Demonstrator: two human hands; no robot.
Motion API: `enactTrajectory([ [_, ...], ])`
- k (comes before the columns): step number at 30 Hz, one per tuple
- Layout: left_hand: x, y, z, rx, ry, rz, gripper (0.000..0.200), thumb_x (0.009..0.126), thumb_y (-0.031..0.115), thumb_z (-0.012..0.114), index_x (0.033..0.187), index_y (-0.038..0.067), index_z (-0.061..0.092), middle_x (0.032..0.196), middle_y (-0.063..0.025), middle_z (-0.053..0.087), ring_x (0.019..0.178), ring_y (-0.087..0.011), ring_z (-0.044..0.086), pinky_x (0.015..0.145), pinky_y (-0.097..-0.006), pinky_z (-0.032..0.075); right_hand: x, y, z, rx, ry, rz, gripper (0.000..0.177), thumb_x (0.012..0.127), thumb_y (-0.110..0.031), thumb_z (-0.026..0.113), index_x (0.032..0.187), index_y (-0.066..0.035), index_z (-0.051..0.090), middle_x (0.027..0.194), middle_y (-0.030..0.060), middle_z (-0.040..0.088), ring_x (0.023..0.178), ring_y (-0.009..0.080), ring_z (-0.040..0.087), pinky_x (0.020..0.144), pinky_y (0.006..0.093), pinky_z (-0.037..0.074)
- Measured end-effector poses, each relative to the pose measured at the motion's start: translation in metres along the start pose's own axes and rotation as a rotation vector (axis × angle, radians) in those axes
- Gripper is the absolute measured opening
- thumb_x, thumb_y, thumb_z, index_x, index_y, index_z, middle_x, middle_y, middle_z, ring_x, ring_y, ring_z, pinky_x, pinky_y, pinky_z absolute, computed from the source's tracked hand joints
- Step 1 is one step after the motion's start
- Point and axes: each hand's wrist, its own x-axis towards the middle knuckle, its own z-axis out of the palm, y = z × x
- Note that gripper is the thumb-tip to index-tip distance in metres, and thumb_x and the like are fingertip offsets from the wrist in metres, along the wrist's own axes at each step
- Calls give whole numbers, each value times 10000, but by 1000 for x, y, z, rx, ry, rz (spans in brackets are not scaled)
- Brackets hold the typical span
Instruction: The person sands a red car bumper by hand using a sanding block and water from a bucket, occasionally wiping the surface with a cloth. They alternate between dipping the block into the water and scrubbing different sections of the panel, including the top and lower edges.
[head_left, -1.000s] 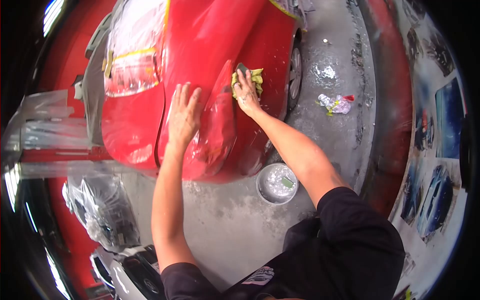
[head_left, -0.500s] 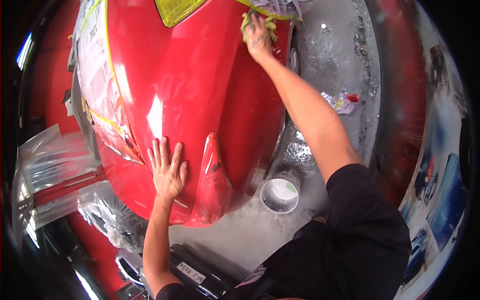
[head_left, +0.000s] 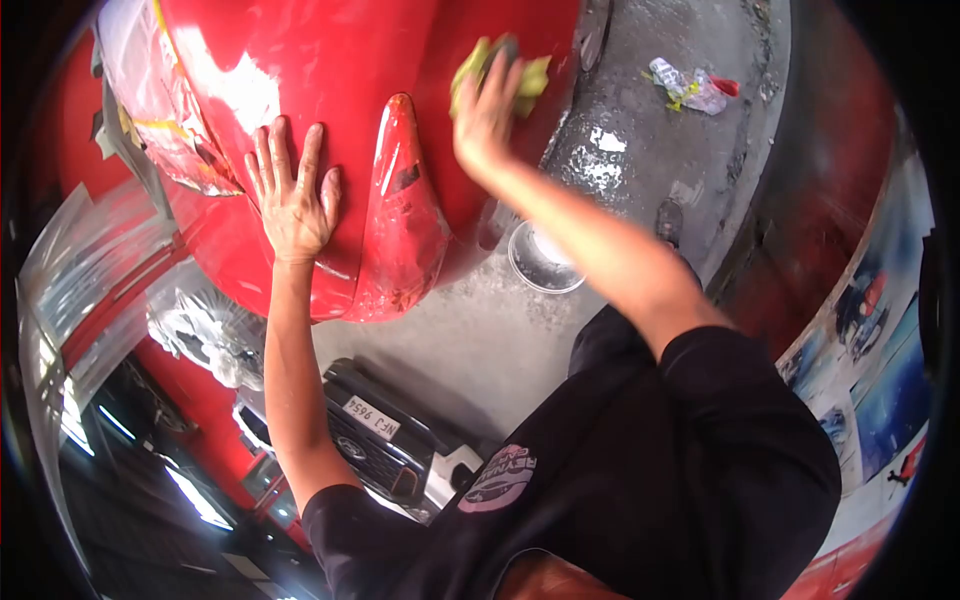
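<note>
My left hand [head_left: 295, 205] lies flat on the red car panel [head_left: 330, 55] with its fingers spread, left of the film-covered headlight [head_left: 405, 220]. Up and to the right, my right hand [head_left: 487, 115] presses a yellow-green cloth [head_left: 535, 82] against the panel, its fingers over a dark object on the cloth. That dark object is too blurred to make out. Masking film with yellow tape [head_left: 150, 90] covers the car's left part.
A bucket [head_left: 545, 262] stands on the wet grey floor beside the car's front. Crumpled plastic [head_left: 695, 88] lies on the floor at the upper right. A black bumper part with a plate [head_left: 371, 417] is below, plastic-wrapped parts [head_left: 205, 325] at the left.
My right hand and the cloth have come back along the panel toward the headlight. The view has shifted, so the car sits higher in it. My left hand is still flat on the panel.
</note>
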Motion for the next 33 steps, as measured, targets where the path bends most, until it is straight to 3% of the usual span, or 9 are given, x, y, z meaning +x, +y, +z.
enactTrajectory([
  [7, 1, 2, 3, 41, -8, 35, 595, 1055, 362, 582, 1626, 216, 503, 1741, -228, 300, 1598, -523, 244, 1281, -662, 210, -192, 45, 9, 131, -123, 530, 806, 1147, -505, 385, 1716, -9, 102, 1758, 333, 73, 1641, 486, 95, 1334, 517, 159],
  [14, 0, -3, 9, 58, -5, 65, 618, 1066, 384, 560, 1645, 192, 461, 1721, -271, 308, 1580, -554, 264, 1278, -664, 221, 112, 93, -26, -25, 151, 120, 667, 1119, -322, 410, 1710, -77, 225, 1717, 337, 183, 1562, 532, 256, 1275, 580, 323],
  [15, 2, -1, 8, 60, -6, 70, 625, 1068, 352, 560, 1659, 185, 441, 1725, -273, 299, 1589, -542, 253, 1287, -651, 214, 158, 72, -61, -207, -55, 157, 675, 1108, -291, 446, 1702, -57, 228, 1703, 368, 178, 1544, 561, 259, 1263, 589, 331],
  [17, 0, -2, 8, 34, -11, 39, 621, 1036, 379, 616, 1622, 206, 509, 1720, -253, 324, 1579, -551, 272, 1275, -665, 228, 262, 147, -24, -179, 392, -87, 655, 1130, -531, 364, 1435, -4, 605, 1319, 328, 665, 1210, 483, 633, 1062, 554, 491],
  [19, 1, -3, 8, 29, -5, 47, 608, 1033, 374, 618, 1611, 209, 527, 1724, -245, 321, 1582, -544, 270, 1277, -659, 224, 285, 172, -16, -103, 362, -85, 605, 1125, -512, 410, 1372, -23, 666, 1256, 246, 725, 1148, 405, 688, 976, 515, 538],
  [26, 3, 0, 3, 21, -11, 12, 617, 1029, 364, 628, 1621, 236, 509, 1738, -226, 304, 1600, -513, 256, 1285, -660, 201, 1, 26, -12, 47, -56, 93, 726, 1122, -300, 466, 1699, 7, 150, 1739, 351, 88, 1606, 550, 135, 1309, 564, 235],
  [27, 2, 1, 1, 18, -12, 10, 617, 1029, 360, 628, 1622, 235, 509, 1739, -225, 302, 1603, -508, 255, 1287, -658, 200, -52, 20, 2, 627, -76, 103, 760, 1093, -222, 547, 1723, -69, 153, 1769, 304, 15, 1622, 537, 96, 1318, 578, 221],
  [29, 1, 2, -1, 5, -2, 12, 618, 1031, 346, 625, 1624, 222, 505, 1737, -220, 314, 1614, -486, 246, 1292, -652, 194, -103, 4, -7, 232, -383, -16, 897, 992, -77, 675, 1734, -145, 176, 1789, 249, -28, 1630, 530, 70, 1322, 602, 213],
  [33, 0, 2, -7, 18, -20, 1, 615, 1029, 342, 622, 1616, 193, 515, 1732, -221, 325, 1611, -481, 251, 1300, -646, 188, -43, -22, -25, -51, -340, -377, 957, 908, -14, 727, 1718, -157, 238, 1792, 224, 45, 1592, 564, 186, 1312, 614, 260],
])
